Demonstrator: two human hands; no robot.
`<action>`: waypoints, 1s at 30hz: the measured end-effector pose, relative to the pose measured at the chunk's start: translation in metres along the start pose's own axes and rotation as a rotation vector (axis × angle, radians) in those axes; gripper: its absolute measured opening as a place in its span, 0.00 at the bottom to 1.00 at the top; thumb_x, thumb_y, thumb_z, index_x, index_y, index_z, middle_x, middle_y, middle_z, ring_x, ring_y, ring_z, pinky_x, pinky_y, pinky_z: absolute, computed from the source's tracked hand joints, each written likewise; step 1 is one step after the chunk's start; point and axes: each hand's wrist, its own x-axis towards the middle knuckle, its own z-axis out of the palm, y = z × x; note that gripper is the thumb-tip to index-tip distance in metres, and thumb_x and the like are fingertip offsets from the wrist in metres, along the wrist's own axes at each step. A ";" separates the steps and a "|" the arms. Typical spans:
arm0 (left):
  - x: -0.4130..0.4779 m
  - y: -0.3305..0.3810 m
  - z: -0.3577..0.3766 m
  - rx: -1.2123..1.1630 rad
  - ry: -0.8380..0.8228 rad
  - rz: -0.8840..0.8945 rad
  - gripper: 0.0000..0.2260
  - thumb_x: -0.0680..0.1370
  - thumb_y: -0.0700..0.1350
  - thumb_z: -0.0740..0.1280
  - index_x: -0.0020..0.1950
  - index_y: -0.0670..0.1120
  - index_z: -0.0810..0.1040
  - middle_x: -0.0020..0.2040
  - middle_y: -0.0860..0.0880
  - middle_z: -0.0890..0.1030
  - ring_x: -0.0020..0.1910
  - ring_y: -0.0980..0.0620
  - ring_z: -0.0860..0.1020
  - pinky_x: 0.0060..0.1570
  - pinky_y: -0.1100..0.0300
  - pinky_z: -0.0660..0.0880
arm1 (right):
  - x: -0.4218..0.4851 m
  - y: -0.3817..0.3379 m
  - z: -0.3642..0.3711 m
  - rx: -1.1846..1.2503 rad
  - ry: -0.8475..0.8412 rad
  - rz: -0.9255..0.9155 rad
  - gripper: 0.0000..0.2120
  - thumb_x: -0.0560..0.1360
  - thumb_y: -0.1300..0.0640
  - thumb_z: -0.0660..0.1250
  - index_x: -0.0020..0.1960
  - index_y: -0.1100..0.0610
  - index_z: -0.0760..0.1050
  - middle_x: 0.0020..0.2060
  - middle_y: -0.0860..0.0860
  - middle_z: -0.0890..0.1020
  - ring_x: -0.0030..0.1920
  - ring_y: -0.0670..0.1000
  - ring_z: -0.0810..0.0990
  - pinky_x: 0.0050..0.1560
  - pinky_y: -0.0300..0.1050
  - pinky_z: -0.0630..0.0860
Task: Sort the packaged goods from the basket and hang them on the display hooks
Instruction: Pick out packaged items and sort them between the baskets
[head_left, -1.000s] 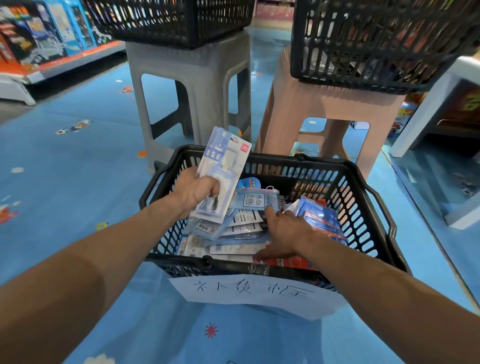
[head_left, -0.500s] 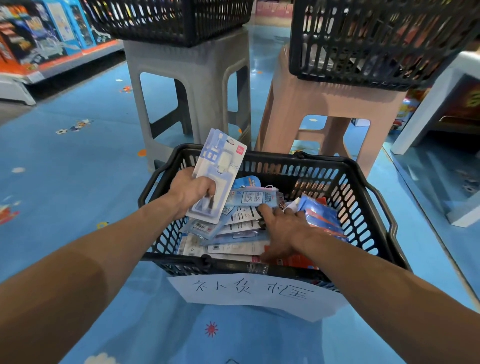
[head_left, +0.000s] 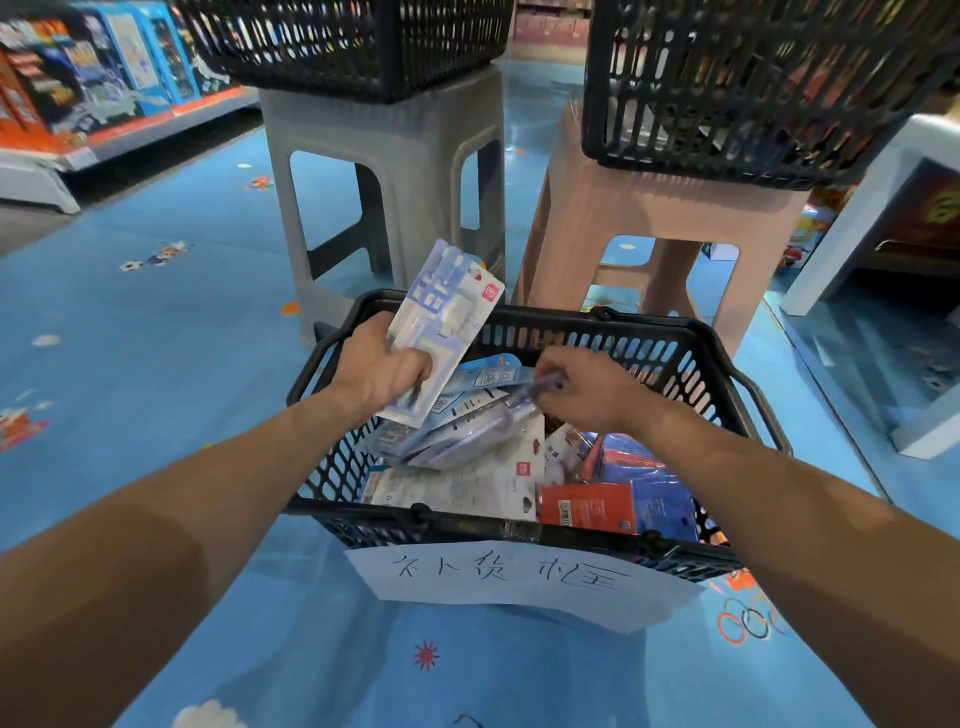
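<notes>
pack (head_left: 447, 312) in left hand (head_left: 382, 371), upright — tilted right

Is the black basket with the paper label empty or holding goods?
Not empty: flat packages lie piled inside the basket. The right hand pinches a blue package; the left hand holds a blister pack.

1 black plastic lattice basket (head_left: 691, 364) bears 1 white handwritten paper sign (head_left: 519, 577); behind it 2 more black baskets (head_left: 353, 47) (head_left: 753, 78) top 1 grey plastic stool (head_left: 384, 140) and 1 pink plastic stool (head_left: 665, 208).
</notes>
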 end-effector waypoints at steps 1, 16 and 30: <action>0.001 -0.001 0.000 -0.005 -0.007 0.004 0.15 0.72 0.35 0.71 0.57 0.46 0.75 0.44 0.54 0.80 0.41 0.58 0.76 0.36 0.62 0.70 | 0.001 0.004 -0.003 0.063 0.059 -0.025 0.07 0.78 0.51 0.70 0.48 0.55 0.78 0.42 0.51 0.82 0.45 0.53 0.81 0.47 0.52 0.78; -0.001 0.002 0.005 -0.211 -0.374 -0.030 0.24 0.59 0.37 0.69 0.56 0.44 0.80 0.49 0.41 0.84 0.48 0.46 0.82 0.49 0.51 0.78 | -0.002 -0.006 -0.041 1.009 -0.073 0.165 0.13 0.80 0.59 0.68 0.62 0.64 0.81 0.53 0.60 0.86 0.48 0.56 0.86 0.46 0.48 0.85; -0.013 0.004 0.020 -0.245 -0.666 -0.107 0.20 0.73 0.49 0.76 0.64 0.47 0.81 0.56 0.46 0.87 0.54 0.46 0.86 0.52 0.53 0.82 | 0.044 -0.021 0.002 0.808 0.390 0.175 0.06 0.77 0.56 0.74 0.41 0.52 0.84 0.42 0.57 0.86 0.42 0.54 0.82 0.48 0.56 0.81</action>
